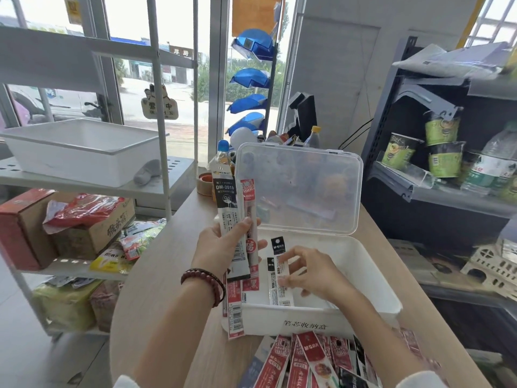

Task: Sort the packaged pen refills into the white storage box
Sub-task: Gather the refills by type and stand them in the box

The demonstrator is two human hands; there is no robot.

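Your left hand (223, 245) is up and out in front of you, palm facing in, thumb pressed across the front and fingers wrapped round the back in a tight grip, beaded bracelet sitting on that wrist. Your right hand (310, 271) is lower and a bit to the right, palm down, fingers loosely curled, thumb and fingertips pinching. Both forearms are bare, angling inward.

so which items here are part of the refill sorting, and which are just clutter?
Job:
white storage box
refill packs held in left hand
refills under right hand
loose refill pile

Clutter:
tape roll
noodle cups
white tray
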